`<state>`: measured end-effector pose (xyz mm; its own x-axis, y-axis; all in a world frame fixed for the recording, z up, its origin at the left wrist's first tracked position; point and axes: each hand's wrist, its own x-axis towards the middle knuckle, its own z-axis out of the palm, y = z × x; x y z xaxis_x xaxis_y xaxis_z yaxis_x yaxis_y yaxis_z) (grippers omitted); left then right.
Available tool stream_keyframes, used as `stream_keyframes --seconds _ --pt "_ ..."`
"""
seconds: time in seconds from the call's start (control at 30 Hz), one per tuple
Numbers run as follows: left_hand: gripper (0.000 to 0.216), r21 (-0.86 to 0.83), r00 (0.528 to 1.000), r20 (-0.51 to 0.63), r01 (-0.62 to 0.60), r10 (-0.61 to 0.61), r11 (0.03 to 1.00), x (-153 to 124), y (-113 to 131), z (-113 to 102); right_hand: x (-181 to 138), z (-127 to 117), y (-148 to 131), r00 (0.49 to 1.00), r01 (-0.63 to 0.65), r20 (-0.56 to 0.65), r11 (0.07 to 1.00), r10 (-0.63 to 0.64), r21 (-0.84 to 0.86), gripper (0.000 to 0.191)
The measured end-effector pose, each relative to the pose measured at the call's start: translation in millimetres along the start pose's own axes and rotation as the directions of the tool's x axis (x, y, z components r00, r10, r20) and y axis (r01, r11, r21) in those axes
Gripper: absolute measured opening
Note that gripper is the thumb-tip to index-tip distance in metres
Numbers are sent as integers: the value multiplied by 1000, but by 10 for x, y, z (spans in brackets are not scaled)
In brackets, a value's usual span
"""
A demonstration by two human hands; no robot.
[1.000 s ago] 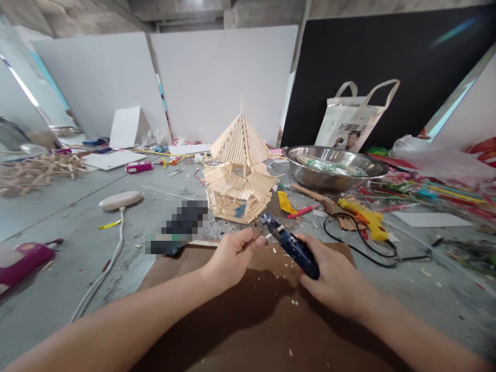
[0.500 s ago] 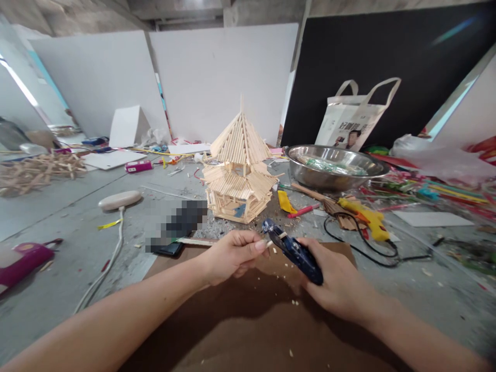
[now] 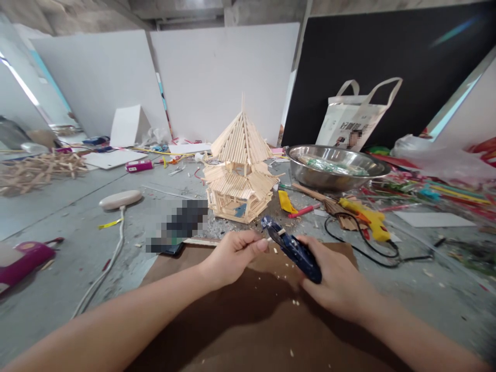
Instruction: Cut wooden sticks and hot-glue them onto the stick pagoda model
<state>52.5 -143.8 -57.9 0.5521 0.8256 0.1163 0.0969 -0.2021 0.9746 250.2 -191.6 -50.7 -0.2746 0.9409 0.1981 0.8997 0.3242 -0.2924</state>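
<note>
My right hand (image 3: 331,276) is wrapped round the handles of a dark blue hand cutter (image 3: 296,253), whose head points up and to the left. My left hand (image 3: 240,253) pinches a short, pale wooden stick (image 3: 270,239) between thumb and fingertips, just left of the cutter's jaws. A light piece of wood lies at the jaws, and I cannot tell whether it joins the pinched stick. Both hands hover over a brown board (image 3: 248,320) sprinkled with wood chips. Behind them stands a tiered pavilion model (image 3: 240,175) built of thin wooden sticks.
A metal basin (image 3: 337,165) and a yellow glue gun (image 3: 366,219) with a looped black cable are at the right. On the left lie a white corded device (image 3: 121,199), a dark blurred-out object (image 3: 182,222) and a stick pile (image 3: 42,170). A paper bag (image 3: 349,121) leans behind.
The pinched stick shows a little less beyond my left fingertips, and the wood piece at the jaws has shifted slightly. My right hand keeps the cutter in nearly the same place.
</note>
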Motion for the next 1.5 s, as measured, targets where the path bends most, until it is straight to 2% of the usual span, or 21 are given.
stream_keyframes --seconds 0.1,0.2,0.33,0.47,0.63,0.7,0.77,0.83,0.93,1.07,1.27,1.33,1.4,1.5 --pt "33 -185 987 142 100 -74 978 12 -12 -39 -14 4 15 1000 15 -1 1000 -15 -13 51" --pt "30 -312 953 276 214 -127 926 20 -34 -82 -22 6 17 999 19 27 1000 -19 -23 51" --pt "27 -372 921 357 291 -154 881 31 -61 -121 -31 3 5 998 21 55 1000 -21 9 48" --pt "29 -298 946 301 215 -122 930 37 -55 -103 -30 12 10 998 12 54 1000 -13 19 44" --pt "30 -88 998 58 -5 10 996 11 -13 -7 -12 18 17 999 -11 33 1000 11 6 42" --pt "30 -31 999 -25 -47 46 998 2 -4 20 1 14 18 1000 -14 24 1000 13 7 43" --pt "31 -20 998 -47 -46 45 999 0 -5 26 18 12 24 1000 -4 6 1000 4 14 48" --pt "33 -64 1000 -8 -7 6 998 5 -14 14 34 14 42 1000 25 -14 999 -24 36 56" --pt "34 -211 988 124 117 -92 971 18 -34 -21 52 27 88 996 86 -10 993 -86 83 64" --pt "30 -386 936 298 299 -189 872 34 -52 -63 68 38 137 994 104 20 991 -106 88 67" --pt "25 -449 864 444 445 -239 775 19 -16 -140 75 23 191 988 153 27 988 -154 22 65" --pt "26 -456 878 416 428 -238 780 17 11 -172 80 47 256 986 166 21 985 -166 -52 62" --pt "27 -420 915 320 369 -245 829 23 35 -192 93 88 335 987 158 33 979 -155 -130 61" --pt "29 -212 956 136 284 -260 935 40 47 -186 121 128 412 990 137 62 972 -127 -192 67"
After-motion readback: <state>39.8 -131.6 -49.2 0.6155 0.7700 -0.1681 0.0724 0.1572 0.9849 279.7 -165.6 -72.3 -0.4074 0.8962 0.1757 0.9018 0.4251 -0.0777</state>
